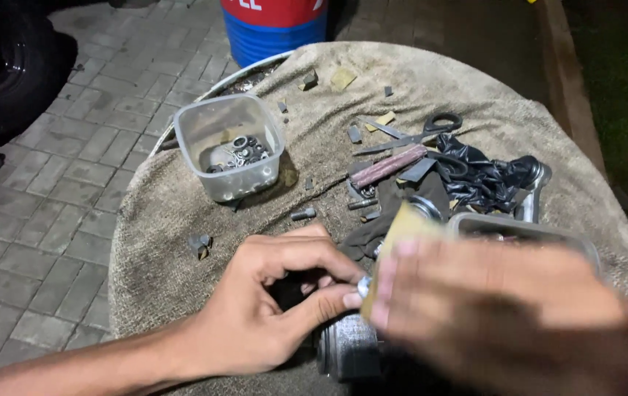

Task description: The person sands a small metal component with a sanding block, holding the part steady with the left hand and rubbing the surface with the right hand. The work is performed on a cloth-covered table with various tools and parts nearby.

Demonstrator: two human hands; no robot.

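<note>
My left hand (pixel 270 301) pinches a small shiny metal part (pixel 364 284) between thumb and fingertips, just above a grey cylindrical metal piece (pixel 348 346) lying on the cloth. My right hand (pixel 504 315), blurred, holds a yellowish piece of sandpaper (pixel 402 229) pressed against that small part. Both hands meet at the near edge of the round table, which is covered by a beige towel (pixel 174 213).
A clear plastic tub (pixel 231 145) with several nuts and washers stands at the back left. Scissors (pixel 420 132), a reddish rod (pixel 388 166), black plastic (pixel 486 180), loose bolts (pixel 303 213) and a second tub (pixel 526 229) lie behind my hands. A blue-red drum (pixel 273 26) stands beyond.
</note>
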